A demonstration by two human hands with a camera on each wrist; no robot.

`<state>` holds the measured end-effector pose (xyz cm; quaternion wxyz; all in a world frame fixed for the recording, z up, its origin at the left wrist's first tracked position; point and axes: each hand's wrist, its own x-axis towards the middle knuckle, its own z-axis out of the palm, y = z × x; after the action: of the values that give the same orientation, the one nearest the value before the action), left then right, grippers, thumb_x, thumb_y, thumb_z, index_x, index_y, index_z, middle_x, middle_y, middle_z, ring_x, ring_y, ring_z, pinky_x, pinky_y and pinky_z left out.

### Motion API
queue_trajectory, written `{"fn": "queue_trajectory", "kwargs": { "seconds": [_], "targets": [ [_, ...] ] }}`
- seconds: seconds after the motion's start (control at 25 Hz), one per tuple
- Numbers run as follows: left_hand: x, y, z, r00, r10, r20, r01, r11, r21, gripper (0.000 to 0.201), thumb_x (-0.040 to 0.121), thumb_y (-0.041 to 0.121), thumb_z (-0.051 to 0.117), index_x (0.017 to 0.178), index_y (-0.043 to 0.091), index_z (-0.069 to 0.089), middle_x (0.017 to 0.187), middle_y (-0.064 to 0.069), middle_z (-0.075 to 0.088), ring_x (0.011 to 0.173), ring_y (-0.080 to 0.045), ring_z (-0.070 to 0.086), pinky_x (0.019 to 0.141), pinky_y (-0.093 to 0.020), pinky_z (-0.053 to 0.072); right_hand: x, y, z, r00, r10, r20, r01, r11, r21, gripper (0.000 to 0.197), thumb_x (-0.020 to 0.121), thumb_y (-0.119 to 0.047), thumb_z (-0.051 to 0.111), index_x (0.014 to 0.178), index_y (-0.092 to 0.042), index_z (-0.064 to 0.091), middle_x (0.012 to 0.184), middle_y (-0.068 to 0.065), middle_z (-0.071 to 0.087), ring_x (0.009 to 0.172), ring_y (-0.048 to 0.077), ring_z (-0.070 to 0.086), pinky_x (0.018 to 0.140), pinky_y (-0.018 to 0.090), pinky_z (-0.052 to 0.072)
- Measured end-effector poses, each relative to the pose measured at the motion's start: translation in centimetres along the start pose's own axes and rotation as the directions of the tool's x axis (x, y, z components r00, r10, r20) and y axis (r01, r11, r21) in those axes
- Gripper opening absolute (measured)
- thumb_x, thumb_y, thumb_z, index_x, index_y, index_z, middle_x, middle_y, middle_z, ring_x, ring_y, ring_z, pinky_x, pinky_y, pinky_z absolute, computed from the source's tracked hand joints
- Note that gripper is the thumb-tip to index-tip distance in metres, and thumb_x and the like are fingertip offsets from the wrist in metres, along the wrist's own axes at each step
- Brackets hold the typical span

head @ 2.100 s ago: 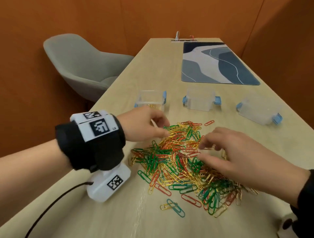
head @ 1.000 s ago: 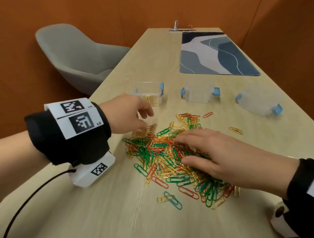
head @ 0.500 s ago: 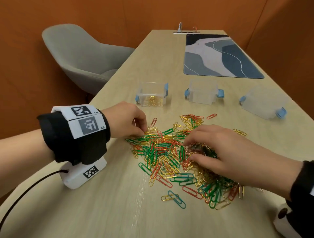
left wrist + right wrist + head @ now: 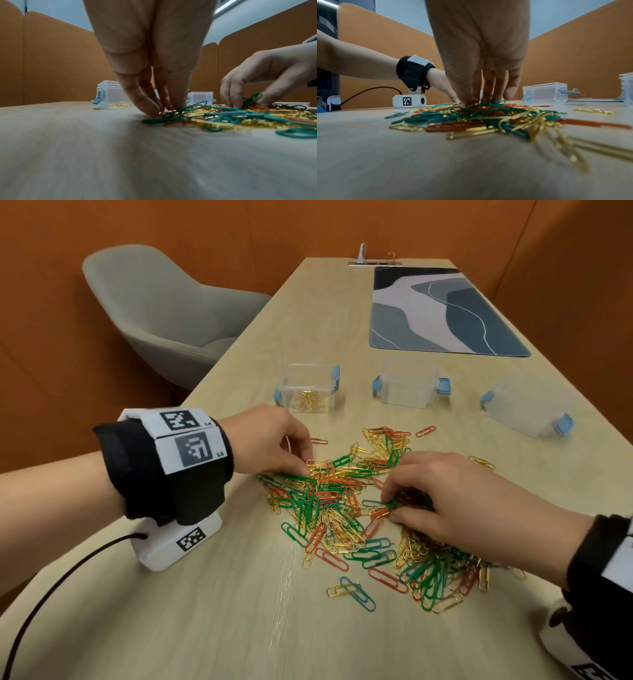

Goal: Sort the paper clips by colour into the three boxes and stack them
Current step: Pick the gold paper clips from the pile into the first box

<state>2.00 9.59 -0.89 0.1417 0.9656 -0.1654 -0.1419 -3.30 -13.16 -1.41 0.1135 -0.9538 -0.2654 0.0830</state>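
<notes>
Gold clips [image 4: 310,401] line only one box [image 4: 307,387]; most of the pile [image 4: 359,508] remains, left hand [image 4: 270,440] and right hand [image 4: 455,501] each pinching clips.

Compared to a couple seconds back, the left hand [image 4: 270,440] is now down at the far-left edge of the paper clip pile [image 4: 346,508], fingertips pinching at a gold clip [image 4: 169,110] on the table. The right hand [image 4: 455,501] has curled in from spread-out fingers and now bunches a clump of clips, a green one [image 4: 253,98] sticking up between its fingers.
</notes>
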Motion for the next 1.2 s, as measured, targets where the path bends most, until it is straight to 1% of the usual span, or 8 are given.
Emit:
{"fn": "queue_trajectory", "kwargs": {
  "seconds": [0.12, 0.24, 0.44, 0.6, 0.72, 0.92, 1.04, 1.2],
  "targets": [
    [0.0, 0.2, 0.2, 0.999, -0.019, 0.042, 0.018, 1.0, 0.011, 0.007, 0.082, 0.03, 0.067, 0.086, 0.026, 0.064, 0.073, 0.017, 0.057, 0.066, 0.002, 0.051, 0.059, -0.005, 0.037, -0.2, 0.1, -0.1, 0.998, 0.052, -0.047, -0.053, 0.998, -0.03, 0.013, 0.089, -0.038, 0.053, 0.098, -0.032, 0.06, 0.098, -0.014, 0.053, 0.093, 0.008, 0.05, 0.083, 0.025, 0.047],
    [-0.1, -0.1, 0.3, 0.997, -0.041, 0.069, 0.046, 0.996, -0.075, 0.006, 0.083, 0.023, 0.068, 0.085, 0.026, 0.063, 0.074, 0.013, 0.06, 0.061, 0.001, 0.055, 0.061, -0.008, 0.043, -0.4, -0.2, -0.3, 0.994, 0.043, -0.099, -0.045, 0.999, -0.017, 0.018, 0.088, -0.042, 0.051, 0.101, -0.032, 0.059, 0.099, -0.014, 0.054, 0.096, 0.007, 0.049, 0.084, 0.026, 0.045],
    [-0.8, -1.4, -1.0, 0.989, -0.101, 0.111, 0.136, 0.915, -0.379, 0.012, 0.087, 0.009, 0.06, 0.094, 0.016, 0.067, 0.077, -0.003, 0.067, 0.056, -0.004, 0.058, 0.061, -0.013, 0.052, -0.1, -2.2, 0.2, 0.994, -0.104, -0.028, 0.106, 0.991, 0.084, 0.033, 0.081, -0.055, 0.053, 0.102, -0.034, 0.065, 0.1, -0.015, 0.056, 0.1, 0.005, 0.05, 0.089, 0.032, 0.045],
    [-1.9, -1.0, -1.5, 0.95, -0.177, 0.258, 0.313, 0.563, -0.765, 0.023, 0.095, 0.01, 0.042, 0.08, 0.008, 0.06, 0.068, -0.005, 0.051, 0.054, -0.009, 0.053, 0.048, -0.015, 0.05, 0.6, -3.1, 0.6, 0.99, -0.129, 0.061, 0.126, 0.99, 0.056, 0.036, 0.078, -0.055, 0.06, 0.108, -0.035, 0.064, 0.105, -0.014, 0.054, 0.102, 0.006, 0.049, 0.089, 0.03, 0.045],
    [-2.4, -0.7, -1.1, 0.91, -0.167, 0.38, 0.415, 0.384, -0.825, 0.025, 0.095, 0.015, 0.037, 0.076, 0.01, 0.053, 0.067, -0.003, 0.053, 0.052, -0.011, 0.056, 0.044, -0.017, 0.048, 0.6, -3.0, 0.6, 0.992, -0.122, 0.044, 0.12, 0.992, 0.029, 0.022, 0.083, -0.045, 0.061, 0.101, -0.034, 0.065, 0.099, -0.015, 0.053, 0.098, 0.006, 0.049, 0.084, 0.027, 0.046],
    [-3.2, -0.6, -0.4, 0.905, -0.132, 0.405, 0.424, 0.364, -0.829, 0.027, 0.094, 0.021, 0.038, 0.084, 0.007, 0.06, 0.064, -0.003, 0.059, 0.051, -0.01, 0.055, 0.044, -0.016, 0.048, 0.6, -2.9, 0.7, 0.994, -0.108, 0.005, 0.108, 0.994, 0.015, 0.017, 0.085, -0.039, 0.058, 0.099, -0.032, 0.064, 0.097, -0.014, 0.054, 0.097, 0.007, 0.05, 0.086, 0.029, 0.046],
    [-3.6, -0.5, -0.6, 0.907, -0.122, 0.404, 0.418, 0.387, -0.822, 0.03, 0.079, 0.042, 0.049, 0.068, 0.014, 0.054, 0.057, 0.001, 0.049, 0.045, -0.007, 0.045, 0.038, -0.015, 0.041, 0.7, -3.2, 0.6, 0.992, -0.113, 0.058, 0.113, 0.994, 0.009, 0.03, 0.082, -0.05, 0.058, 0.109, -0.036, 0.062, 0.103, -0.016, 0.052, 0.103, 0.006, 0.047, 0.09, 0.029, 0.044],
    [-3.9, -0.2, -0.6, 0.905, -0.111, 0.41, 0.418, 0.409, -0.811, 0.025, 0.079, 0.032, 0.051, 0.06, 0.016, 0.048, 0.051, 0.003, 0.043, 0.037, -0.005, 0.036, 0.032, -0.012, 0.032, 0.8, -3.3, 0.7, 0.989, -0.133, 0.063, 0.134, 0.991, -0.014, 0.013, 0.088, -0.039, 0.056, 0.094, -0.031, 0.064, 0.096, -0.016, 0.051, 0.1, 0.005, 0.046, 0.088, 0.028, 0.044]
  ]
}}
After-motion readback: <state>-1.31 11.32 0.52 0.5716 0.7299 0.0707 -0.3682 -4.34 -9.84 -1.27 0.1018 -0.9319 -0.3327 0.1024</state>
